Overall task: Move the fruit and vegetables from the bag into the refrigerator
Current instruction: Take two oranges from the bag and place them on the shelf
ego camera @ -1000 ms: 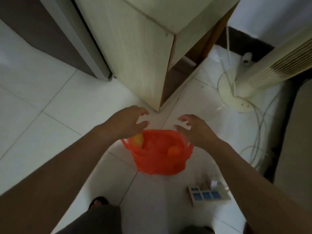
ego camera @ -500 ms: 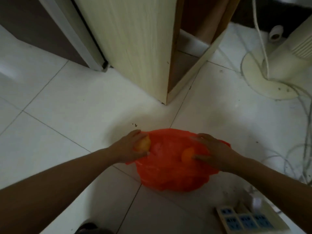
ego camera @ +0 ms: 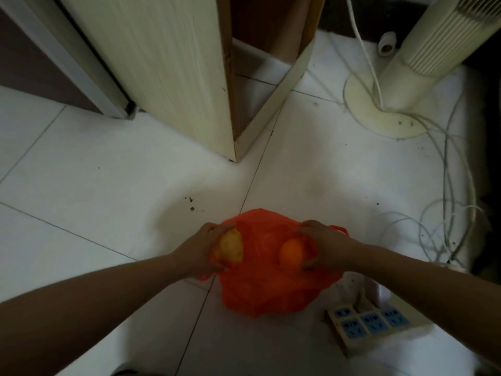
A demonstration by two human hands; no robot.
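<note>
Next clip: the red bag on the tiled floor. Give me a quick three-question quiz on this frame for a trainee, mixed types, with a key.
1. True or false: the right hand is empty.
2. What does the left hand grip? A) a green cucumber B) a yellowish rounded piece of produce C) a glass bottle
3. Fill in: near the red bag, on the person's right, a ____ lies on the floor.

Key
1. False: it grips the orange fruit.
2. B
3. power strip
</note>
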